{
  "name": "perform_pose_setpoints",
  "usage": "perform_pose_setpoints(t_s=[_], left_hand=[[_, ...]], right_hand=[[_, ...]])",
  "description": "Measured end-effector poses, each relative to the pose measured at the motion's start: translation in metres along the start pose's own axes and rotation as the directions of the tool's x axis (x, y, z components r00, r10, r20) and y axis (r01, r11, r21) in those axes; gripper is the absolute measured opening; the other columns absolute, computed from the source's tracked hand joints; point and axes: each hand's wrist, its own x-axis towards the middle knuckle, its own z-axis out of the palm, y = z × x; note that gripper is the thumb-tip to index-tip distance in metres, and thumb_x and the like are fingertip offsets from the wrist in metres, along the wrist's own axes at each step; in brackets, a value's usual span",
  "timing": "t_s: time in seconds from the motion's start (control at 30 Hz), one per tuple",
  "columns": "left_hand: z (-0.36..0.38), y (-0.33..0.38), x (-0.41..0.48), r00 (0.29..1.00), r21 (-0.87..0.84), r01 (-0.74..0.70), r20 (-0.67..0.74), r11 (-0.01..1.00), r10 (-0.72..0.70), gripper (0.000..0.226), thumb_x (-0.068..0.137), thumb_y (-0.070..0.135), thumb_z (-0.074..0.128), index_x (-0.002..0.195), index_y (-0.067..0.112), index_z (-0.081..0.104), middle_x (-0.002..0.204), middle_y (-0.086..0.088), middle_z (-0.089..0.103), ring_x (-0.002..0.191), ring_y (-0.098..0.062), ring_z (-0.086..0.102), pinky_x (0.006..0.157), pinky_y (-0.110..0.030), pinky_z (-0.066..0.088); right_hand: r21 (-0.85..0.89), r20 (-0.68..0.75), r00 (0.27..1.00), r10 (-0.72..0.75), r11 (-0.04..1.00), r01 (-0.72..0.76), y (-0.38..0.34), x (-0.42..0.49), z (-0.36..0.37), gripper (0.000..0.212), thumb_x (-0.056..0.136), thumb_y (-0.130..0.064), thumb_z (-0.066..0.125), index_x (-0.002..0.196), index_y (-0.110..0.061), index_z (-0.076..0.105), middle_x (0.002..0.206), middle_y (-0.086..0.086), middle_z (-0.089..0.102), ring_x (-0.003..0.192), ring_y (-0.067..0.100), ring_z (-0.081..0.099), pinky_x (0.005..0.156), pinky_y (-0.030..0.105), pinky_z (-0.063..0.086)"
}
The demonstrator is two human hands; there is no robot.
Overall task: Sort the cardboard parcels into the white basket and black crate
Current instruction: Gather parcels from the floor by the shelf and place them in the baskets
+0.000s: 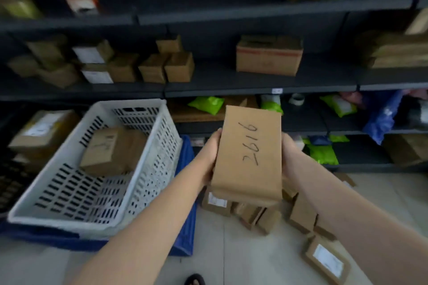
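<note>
Head camera shows my left hand (211,157) and right hand (290,157) gripping one brown cardboard parcel (249,157) by its long edges, fingers wrapped round the sides. It is held up in mid-air with the handwritten number 2616 facing me, to the right of the white basket (129,104) and above the floor pile. The basket sits on a blue crate (185,227) and holds at least one parcel, a tilted box (108,150) against its far wall. The black crate (10,183) shows only as a dark grid at the left edge, so I cannot tell what is in it. By my reckoning the sort has barely begun: several loose parcels (301,215) lie on the floor under my hands, one with a white label (326,259) nearest me, and all need placing after this one.
</note>
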Motion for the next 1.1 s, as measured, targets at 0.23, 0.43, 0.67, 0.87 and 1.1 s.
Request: perform_pose_setpoints(t_s=[0.23,0.43,0.67,0.87,1.1], left_hand=[[-0.106,0.048,-0.079,0.979,0.097,-0.137,-0.141,0.986,0.150,0.023,0.100,0.036,0.041,0.094,0.021,0.058,0.070,-0.001,0.062,0.058,-0.014,0.060,0.062,-0.027,0.049],[-0.236,0.074,-0.115,0.934,0.101,-0.180,-0.293,0.978,0.203,0.016,0.099,0.020,0.044,0.090,0.015,0.057,0.076,-0.004,0.061,0.063,-0.014,0.060,0.057,-0.026,0.047],[-0.381,0.053,-0.088,0.889,0.018,0.088,-0.452,0.996,-0.070,0.023,0.094,0.035,0.054,0.093,0.012,0.060,0.071,-0.009,0.063,0.061,-0.021,0.061,0.056,-0.028,0.047],[-0.391,0.049,-0.019,0.866,0.136,0.006,-0.496,0.991,0.062,0.052,0.091,0.056,0.037,0.129,0.023,0.053,0.121,-0.004,0.063,0.112,-0.023,0.058,0.103,-0.046,0.042],[-0.341,0.058,0.004,0.974,0.316,0.038,-0.223,0.948,0.035,0.021,0.096,0.021,0.052,0.114,0.011,0.057,0.097,-0.010,0.069,0.082,-0.021,0.065,0.079,-0.034,0.051]], right_hand=[[-0.172,0.175,0.980,0.094,0.983,-0.064,0.015,-0.043,0.113,0.050,0.083,-0.054,0.050,0.107,-0.014,0.068,0.100,0.014,0.074,0.100,0.039,0.064,0.096,0.054,0.044],[-0.221,0.268,0.951,0.155,0.970,-0.096,0.048,-0.045,0.254,0.065,0.062,-0.066,0.054,0.106,-0.022,0.070,0.109,0.012,0.071,0.105,0.040,0.062,0.100,0.059,0.036],[-0.065,0.318,0.920,0.228,0.974,-0.219,0.117,-0.038,0.382,0.063,0.092,-0.065,0.036,0.101,-0.010,0.064,0.094,0.013,0.071,0.101,0.034,0.065,0.095,0.047,0.048],[-0.211,0.214,0.956,-0.200,0.946,0.245,0.097,-0.006,0.377,0.052,0.101,-0.049,0.030,0.140,-0.019,0.045,0.135,0.009,0.056,0.125,0.022,0.052,0.110,0.041,0.032],[-0.644,0.052,0.983,-0.176,0.746,0.168,0.097,0.016,0.287,0.012,0.095,-0.020,0.054,0.099,-0.011,0.061,0.086,0.012,0.066,0.067,0.021,0.061,0.065,0.026,0.049]])
